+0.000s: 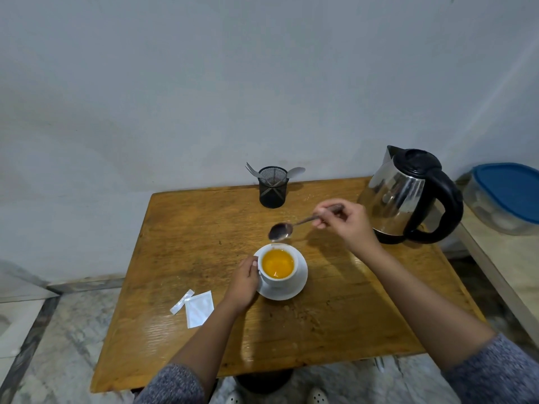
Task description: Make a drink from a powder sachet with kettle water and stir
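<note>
two hands at work — right hand pinches the thin, stiff spoon by its handle end just above the cup, left hand curled round that full, fragile, spill-prone cup on its saucer mid-table.

Count on surface: one cup, one saucer, one kettle, one mesh holder. Spoons: two, one held, one in holder. One fork; two torn sachet pieces.

Dim, soft indoor light with a cool grey cast — shadows are faint. Glare streaks the steel kettle and glossy wooden table. Wide-angle distortion bends the edges — corners look soft.
</note>
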